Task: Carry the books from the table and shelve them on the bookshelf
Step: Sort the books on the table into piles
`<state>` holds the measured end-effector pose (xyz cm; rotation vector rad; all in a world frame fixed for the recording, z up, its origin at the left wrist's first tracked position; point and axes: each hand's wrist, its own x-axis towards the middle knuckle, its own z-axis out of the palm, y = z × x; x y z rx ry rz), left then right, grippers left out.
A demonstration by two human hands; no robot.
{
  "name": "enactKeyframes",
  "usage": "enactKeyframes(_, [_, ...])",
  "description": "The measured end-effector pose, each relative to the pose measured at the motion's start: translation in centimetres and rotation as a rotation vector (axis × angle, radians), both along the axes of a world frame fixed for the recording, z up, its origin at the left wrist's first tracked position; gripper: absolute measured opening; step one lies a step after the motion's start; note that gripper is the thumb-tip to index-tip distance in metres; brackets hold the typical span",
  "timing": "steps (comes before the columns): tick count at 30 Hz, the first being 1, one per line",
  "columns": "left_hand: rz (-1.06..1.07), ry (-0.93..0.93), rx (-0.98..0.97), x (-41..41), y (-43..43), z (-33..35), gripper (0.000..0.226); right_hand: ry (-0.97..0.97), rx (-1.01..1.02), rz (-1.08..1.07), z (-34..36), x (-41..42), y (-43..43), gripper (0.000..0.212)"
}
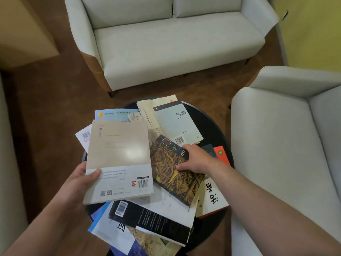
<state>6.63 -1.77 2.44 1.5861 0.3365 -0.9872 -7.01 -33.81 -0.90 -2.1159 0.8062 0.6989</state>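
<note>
The left hand [84,179] is gripping a beige book [118,159] (back cover up) while the right hand [196,159] is pinching a dark patterned book [166,169] on the round black table [215,126].

Lounge or reading corner: pale sofa [171,43], matching armchair [287,145], brown carpet [55,108], round black table [214,130] with books [177,122].

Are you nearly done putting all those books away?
Not nearly. No bookshelf is in view, so nothing shelved shows. The left hand holds a beige book, and the right hand grips a dark gold-patterned book on the pile. Many more, like the pale grey book and the black book, wait on the round table.
</note>
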Motion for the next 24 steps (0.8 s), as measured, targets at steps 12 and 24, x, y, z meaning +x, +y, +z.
enactKeyframes(12, [0.089, 0.087, -0.049, -5.0, 3.6, -2.3, 0.024, 0.025, 0.221, -0.047, 0.7, -2.4, 3.6, 0.067])
enactKeyframes(24, [0.105, 0.107, -0.018, -6.6, 4.6, -2.4, 0.026, 0.008, 0.398, -0.240, 0.7, -5.9, 7.7, 0.040])
